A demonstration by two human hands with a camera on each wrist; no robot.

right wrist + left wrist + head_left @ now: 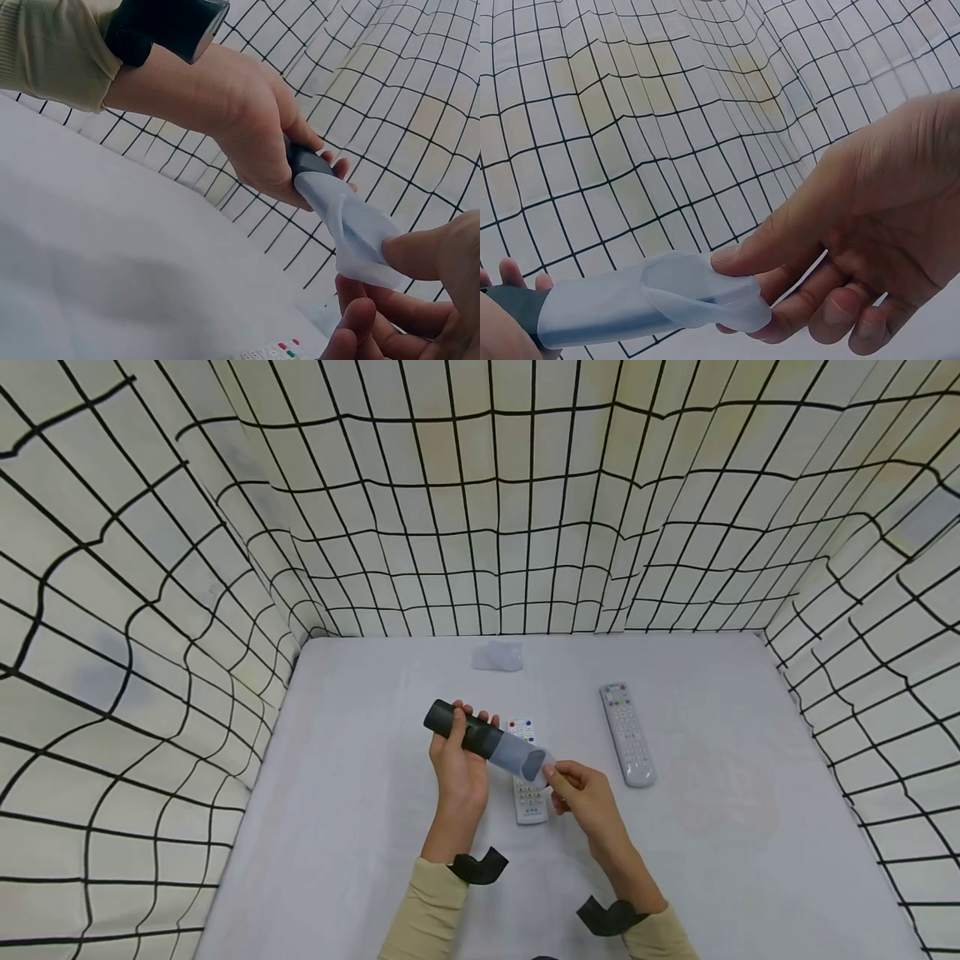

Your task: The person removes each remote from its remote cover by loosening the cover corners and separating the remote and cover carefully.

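Note:
My left hand (460, 772) grips a long black remote control (442, 718), its thumb lying across the upper side. A translucent, soft plastic sleeve (513, 755) covers the lower right end of this remote. With thumb and fingers, my right hand (588, 795) pinches the sleeve's loose end. In the left wrist view the sleeve (607, 304) reaches past the remote and bunches into a fold by the right thumb (735, 259). The remote's buttons do not show. Beneath the held sleeve, a white remote control (530, 806) lies on the table, partly hidden.
Right of my hands lies a grey remote control (628, 735). A crumpled translucent plastic piece (498, 657) rests near the far edge of the white table (337, 793). White walls with a black grid net (480, 510) enclose the table at the back and sides.

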